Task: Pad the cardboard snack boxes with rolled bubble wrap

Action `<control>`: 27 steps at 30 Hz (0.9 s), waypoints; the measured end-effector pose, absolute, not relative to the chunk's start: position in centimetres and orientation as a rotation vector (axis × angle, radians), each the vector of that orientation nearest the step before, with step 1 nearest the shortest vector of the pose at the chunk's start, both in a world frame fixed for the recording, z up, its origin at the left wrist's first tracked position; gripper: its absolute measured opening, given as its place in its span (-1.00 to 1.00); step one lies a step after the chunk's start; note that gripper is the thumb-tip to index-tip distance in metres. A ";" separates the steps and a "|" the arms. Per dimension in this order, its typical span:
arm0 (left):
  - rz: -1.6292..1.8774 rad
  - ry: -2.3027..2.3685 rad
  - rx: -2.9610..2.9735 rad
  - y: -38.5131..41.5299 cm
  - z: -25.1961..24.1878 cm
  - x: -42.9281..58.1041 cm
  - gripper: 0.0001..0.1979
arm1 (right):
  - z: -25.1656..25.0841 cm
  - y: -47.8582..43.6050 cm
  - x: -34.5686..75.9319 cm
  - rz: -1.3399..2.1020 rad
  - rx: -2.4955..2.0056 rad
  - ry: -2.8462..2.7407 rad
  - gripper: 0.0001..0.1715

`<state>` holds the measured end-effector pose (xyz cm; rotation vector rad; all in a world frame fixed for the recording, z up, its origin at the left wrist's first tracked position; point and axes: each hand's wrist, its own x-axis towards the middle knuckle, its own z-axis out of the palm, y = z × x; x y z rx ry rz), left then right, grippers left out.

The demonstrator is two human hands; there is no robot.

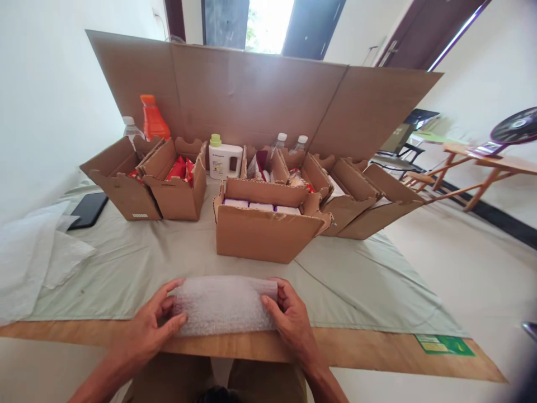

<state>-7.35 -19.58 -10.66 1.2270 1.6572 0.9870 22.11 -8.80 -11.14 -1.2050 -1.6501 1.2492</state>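
Cloth (356, 288) lies over the table (369, 350). Left hand (153, 322) and right hand (291, 319) grip opposite ends of the bubble wrap (222, 308) between them, probably to steady it evenly; just beyond, an open box (255, 235) stands upright, apparently for easy reach.

Cloudy, translucent bubble-wrap bundle (224, 308), roughly rectangular, long side crosswise at the table (356, 352)'s near edge

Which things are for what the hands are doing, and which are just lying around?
Seem part of the job:
- bubble-wrapped bundle, between left hand and right hand
- loose translucent wrap, perhaps

Probably just lying about:
- black phone or tablet
- green printed sheet at the table edge
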 end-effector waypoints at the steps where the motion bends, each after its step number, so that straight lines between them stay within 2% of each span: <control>1: 1.035 1.677 1.193 -20.1 -11.1 -6.7 -0.28 | -11.2 -8.7 22.5 1.319 -1.172 -1.617 -0.44; 3: 1.109 1.743 1.189 -20.8 -11.9 -5.9 -0.21 | -11.1 -8.7 23.7 1.444 -1.102 -1.584 -0.12; 5: 1.137 1.759 1.269 -21.1 -12.7 -6.0 -0.26 | -10.9 -8.9 25.1 1.519 -1.053 -1.597 0.02; 7: 1.105 1.734 1.460 -21.1 -13.5 -6.6 -0.42 | -10.8 -9.3 26.4 1.524 -1.045 -1.682 -0.07; 9: 1.057 1.670 1.720 -20.6 -13.9 -7.0 -0.61 | -10.7 -9.7 26.9 1.442 -1.059 -1.870 -0.38; 11: 1.096 1.627 1.948 -20.0 -13.5 -6.9 -0.70 | -10.5 -9.9 26.6 1.264 -1.016 -2.097 -0.70; 12: 1.144 1.614 2.045 -19.6 -12.8 -6.7 -0.71 | -10.1 -10.0 26.3 1.141 -0.966 -2.181 -0.71; 14: 1.261 1.615 2.228 -18.7 -10.5 -6.1 -0.71 | -8.7 -10.0 25.5 0.848 -0.826 -2.247 -0.62; 17: 1.400 1.685 2.501 -16.9 -5.0 -5.1 -0.69 | -4.1 -9.2 25.0 0.326 -0.717 -2.150 -0.52; 20: 1.653 1.731 2.713 -13.6 0.6 -4.2 -0.48 | 1.9 -6.9 25.0 -0.200 -0.687 -1.974 -0.38; 22: 1.801 1.656 2.832 -10.7 3.2 -3.7 -0.36 | 5.3 -4.3 25.0 -0.460 -0.627 -1.854 -0.35; 24: 1.742 1.642 2.767 -7.8 5.0 -3.4 -0.45 | 7.5 -1.3 25.0 -0.492 -0.631 -1.846 -0.49; 26: 1.458 1.641 2.559 -5.4 6.1 -3.2 -0.64 | 8.5 1.7 25.0 -0.279 -0.709 -2.013 -0.60; 27: 1.287 1.637 2.449 -4.4 6.5 -3.2 -0.66 | 8.7 3.0 25.0 -0.124 -0.764 -2.131 -0.61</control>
